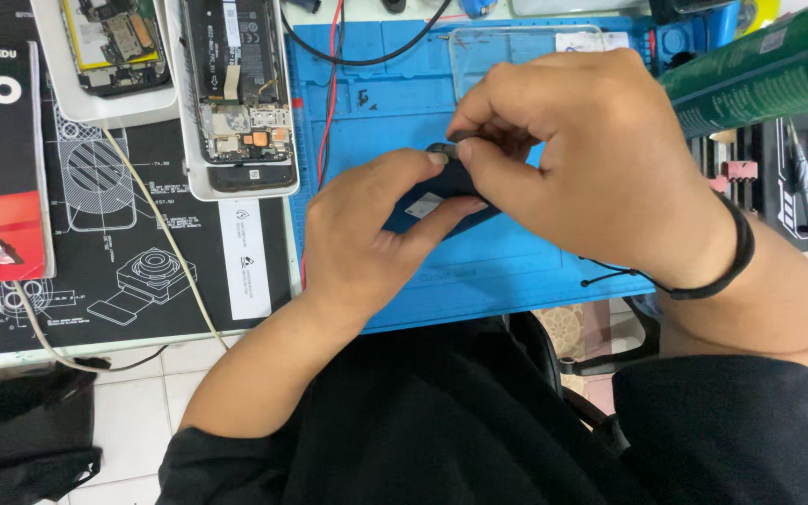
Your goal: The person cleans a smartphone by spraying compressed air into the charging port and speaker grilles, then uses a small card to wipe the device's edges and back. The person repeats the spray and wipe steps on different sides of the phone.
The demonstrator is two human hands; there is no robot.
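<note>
Dark phone held over the blue mat – both hands on it.

My left hand grips the dark phone from below, while my right hand pinches closed at its top edge; what it pinches is hidden. Under them lies the blue work mat on the desk, with two opened phones in white trays at upper left, red and black wires – and white floor tiles below the edge.
</note>
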